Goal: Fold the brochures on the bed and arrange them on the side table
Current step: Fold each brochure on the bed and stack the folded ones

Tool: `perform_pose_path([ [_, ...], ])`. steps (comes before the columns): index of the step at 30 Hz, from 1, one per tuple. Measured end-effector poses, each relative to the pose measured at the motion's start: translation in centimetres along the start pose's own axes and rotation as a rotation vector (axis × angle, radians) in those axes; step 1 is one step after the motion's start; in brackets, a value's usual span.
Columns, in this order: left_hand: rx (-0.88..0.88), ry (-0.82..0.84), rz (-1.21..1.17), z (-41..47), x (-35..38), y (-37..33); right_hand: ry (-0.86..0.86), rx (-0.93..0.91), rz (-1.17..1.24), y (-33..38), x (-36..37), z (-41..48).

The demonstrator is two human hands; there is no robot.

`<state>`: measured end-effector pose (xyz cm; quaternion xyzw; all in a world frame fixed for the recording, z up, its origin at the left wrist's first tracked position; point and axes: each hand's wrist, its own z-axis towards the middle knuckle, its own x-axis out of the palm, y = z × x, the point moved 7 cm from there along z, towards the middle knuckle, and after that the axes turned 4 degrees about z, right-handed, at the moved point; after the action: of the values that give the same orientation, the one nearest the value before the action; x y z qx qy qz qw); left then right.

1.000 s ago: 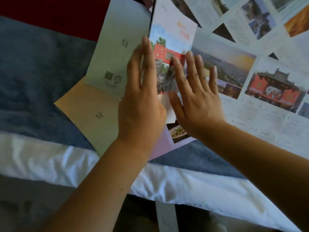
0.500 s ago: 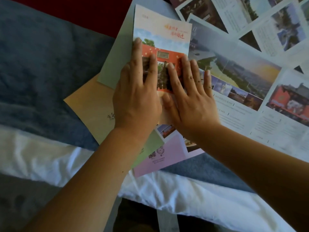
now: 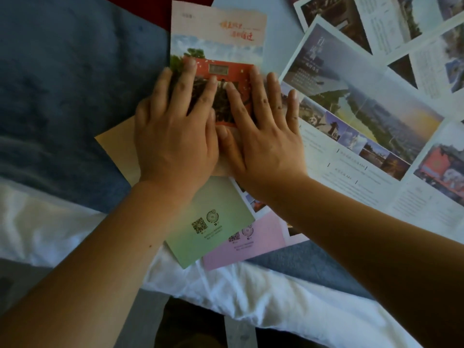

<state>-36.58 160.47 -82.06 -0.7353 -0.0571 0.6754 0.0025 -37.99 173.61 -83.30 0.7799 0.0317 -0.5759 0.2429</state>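
Nearest you, a green panel juts over the white sheet. Your left hand and right hand press flat, fingers straight, on the folded brochure on the bed: red building, cloudy sky, orange script. Unfolded brochures lie beyond.

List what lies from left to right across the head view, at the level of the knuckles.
Blue blanket → tan paper sheet → left hand → right hand → unfolded brochure with the river photo.

Head view — close, looking steeply down at the bed.
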Motion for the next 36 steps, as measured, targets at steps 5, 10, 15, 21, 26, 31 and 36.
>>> perform_pose_path([
  [5,-0.032,0.036,0.036,0.2,0.5,3.4,0.013,-0.055,-0.063,3.1,0.7,1.6],
  [10,-0.056,0.047,0.057,0.4,0.6,7.2,0.032,-0.109,-0.078,6.5,1.6,3.2],
  [15,-0.085,-0.005,0.089,0.1,0.2,12.1,0.026,-0.209,-0.080,11.1,3.0,5.2],
  [21,-0.189,-0.009,0.099,-1.3,-0.2,19.3,0.014,-0.316,-0.065,17.6,5.0,7.5],
  [26,-0.260,-0.036,0.067,-1.6,-0.5,24.1,-0.004,-0.359,-0.031,22.1,6.4,9.7],
  [31,-0.277,0.001,0.017,-0.9,-0.6,26.0,-0.034,-0.342,-0.057,24.0,6.8,10.9],
  [36,-0.303,0.014,-0.028,-2.6,-2.3,25.4,-0.013,-0.384,-0.234,25.5,4.6,12.2],
])
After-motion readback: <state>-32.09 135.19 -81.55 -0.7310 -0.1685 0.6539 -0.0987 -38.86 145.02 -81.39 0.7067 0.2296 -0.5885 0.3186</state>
